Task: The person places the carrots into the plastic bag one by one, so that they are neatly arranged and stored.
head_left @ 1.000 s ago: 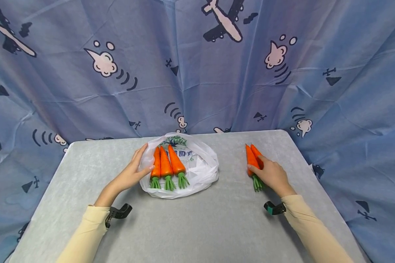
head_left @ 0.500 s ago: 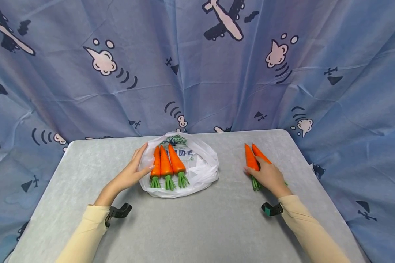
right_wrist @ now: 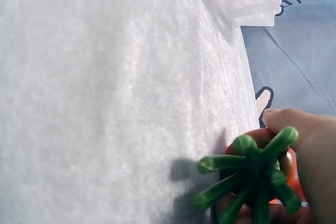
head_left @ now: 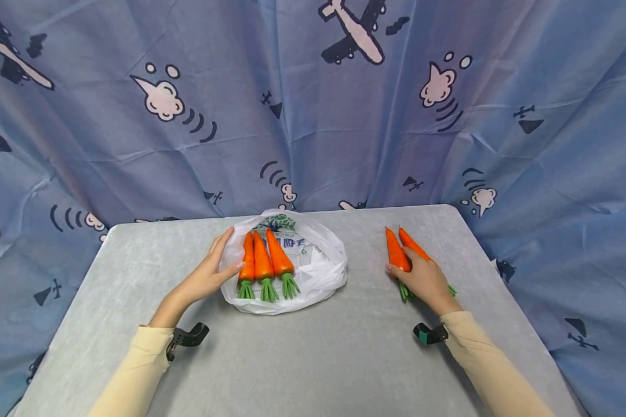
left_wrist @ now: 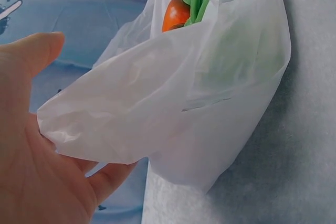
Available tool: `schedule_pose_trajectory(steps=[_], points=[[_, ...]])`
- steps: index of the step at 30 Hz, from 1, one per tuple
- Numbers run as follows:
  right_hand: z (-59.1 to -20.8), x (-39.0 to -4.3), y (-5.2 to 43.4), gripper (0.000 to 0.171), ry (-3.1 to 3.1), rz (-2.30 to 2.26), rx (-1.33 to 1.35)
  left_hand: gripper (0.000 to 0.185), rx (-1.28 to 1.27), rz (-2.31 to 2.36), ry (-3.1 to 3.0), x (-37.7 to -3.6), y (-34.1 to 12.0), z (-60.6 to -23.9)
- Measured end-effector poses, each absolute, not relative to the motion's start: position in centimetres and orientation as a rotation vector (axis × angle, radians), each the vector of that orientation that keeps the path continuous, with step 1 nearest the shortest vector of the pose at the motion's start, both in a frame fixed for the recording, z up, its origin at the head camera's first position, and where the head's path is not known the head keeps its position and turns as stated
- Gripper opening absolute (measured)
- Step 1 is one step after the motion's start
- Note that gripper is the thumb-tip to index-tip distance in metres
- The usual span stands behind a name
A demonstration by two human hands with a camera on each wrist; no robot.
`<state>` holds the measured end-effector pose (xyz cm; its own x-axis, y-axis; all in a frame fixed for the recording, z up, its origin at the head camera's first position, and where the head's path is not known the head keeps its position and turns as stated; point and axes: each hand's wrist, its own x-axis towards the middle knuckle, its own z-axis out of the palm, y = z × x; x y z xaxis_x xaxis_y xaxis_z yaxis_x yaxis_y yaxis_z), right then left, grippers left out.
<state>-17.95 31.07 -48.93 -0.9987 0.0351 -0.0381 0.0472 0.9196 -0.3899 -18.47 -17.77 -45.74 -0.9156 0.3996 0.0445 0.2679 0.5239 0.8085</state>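
Observation:
In the head view, three carrots (head_left: 264,267) with green stem stubs lie side by side in a white plastic bag (head_left: 320,277). At the bag's left edge rests my left hand (head_left: 209,274), its fingers extended along the outside. The left wrist view shows the thumb standing apart from the bag, with the other fingers partly behind the plastic. To the right, my right hand (head_left: 425,278) grips one carrot (head_left: 396,250) between thumb and fingers; its green stems (right_wrist: 254,169) fill the front of the right wrist view. Another carrot (head_left: 413,244) lies just right of it, partly hidden by the hand.
A grey-white table (head_left: 313,359) carries everything. Behind it hangs a blue curtain (head_left: 334,145) printed with planes, close to the table's back edge. Dark wrist cameras sit on the left wrist (head_left: 189,336) and right wrist (head_left: 430,333).
My right hand has shifted slightly left with its carrot, widening the gap to the other carrot, which shows more beside the hand. The left hand and the bag stay in place.

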Motion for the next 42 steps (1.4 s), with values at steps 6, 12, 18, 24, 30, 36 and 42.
schedule_pose_trajectory(steps=[6,12,18,24,30,36,42], points=[[-49.0,-17.9,31.1,0.083,3.062,-0.631,0.066,0.086,0.578,1.347,2.606,-18.4,-17.7,-45.7],[-49.2,-17.8,31.1,0.081,3.083,-0.654,0.060,0.086,0.565,1.347,2.601,-18.3,-17.7,-45.5],[-49.2,-17.8,31.0,0.079,3.102,-0.667,0.042,0.086,0.563,1.353,2.604,-18.3,-17.8,-45.5],[-49.0,-17.7,30.7,0.080,3.086,-0.681,0.045,0.085,0.560,1.352,2.609,-18.3,-17.8,-45.6],[-48.7,-17.6,30.5,0.081,3.063,-0.691,0.049,0.085,0.564,1.353,2.615,-18.3,-17.8,-45.6],[-48.3,-17.7,30.0,0.080,3.062,-0.683,0.023,0.085,0.580,1.363,2.623,-18.4,-17.9,-45.6],[-48.2,-17.7,29.4,0.075,3.042,-0.742,-0.010,0.085,0.591,1.371,2.628,-18.4,-17.9,-45.7]])
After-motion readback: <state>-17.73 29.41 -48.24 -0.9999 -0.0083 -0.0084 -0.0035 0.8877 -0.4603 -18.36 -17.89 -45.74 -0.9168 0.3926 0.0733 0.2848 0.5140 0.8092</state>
